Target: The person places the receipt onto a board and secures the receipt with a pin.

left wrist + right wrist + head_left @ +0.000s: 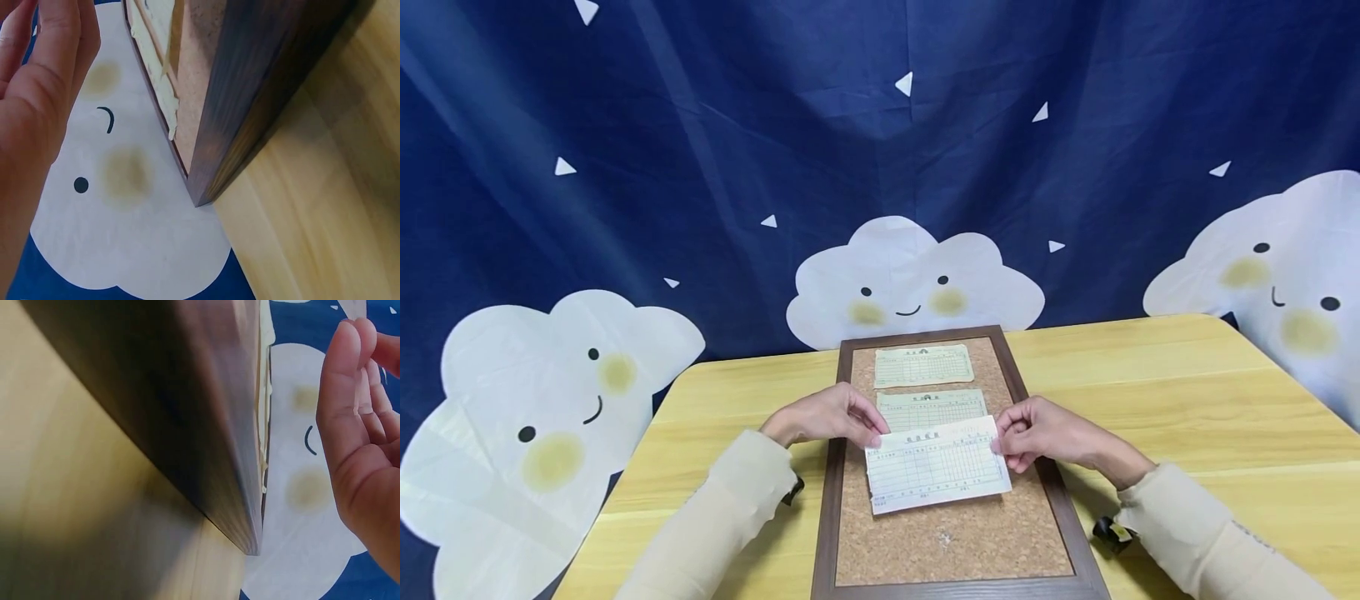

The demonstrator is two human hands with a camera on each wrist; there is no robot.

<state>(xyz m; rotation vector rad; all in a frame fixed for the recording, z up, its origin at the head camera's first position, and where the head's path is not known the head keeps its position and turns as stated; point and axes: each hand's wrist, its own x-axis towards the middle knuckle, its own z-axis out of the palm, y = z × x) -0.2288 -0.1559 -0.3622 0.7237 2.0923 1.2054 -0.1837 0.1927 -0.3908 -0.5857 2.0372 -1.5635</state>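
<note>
A white printed form slip point(936, 468) is held over the lower half of a cork board point(880, 550) with a dark wooden frame. My left hand point(833, 415) pinches its upper left corner between thumb and fingers. The upper right edge is pinched by my right hand point(1051, 433). Two similar pale forms lie on the cork: an upper form point(923, 367), and a middle form point(932, 407) partly hidden behind the held one. Each wrist view shows the hand beside the frame, with the left hand point(47, 81) and right hand point(359, 444) raised above it.
A small pale cluster point(943, 540) sits on the cork below the held slip. The board lies on a yellow wood-grain table point(1165, 400). Behind the table hangs a dark blue curtain point(850, 125) with smiling clouds and white triangles.
</note>
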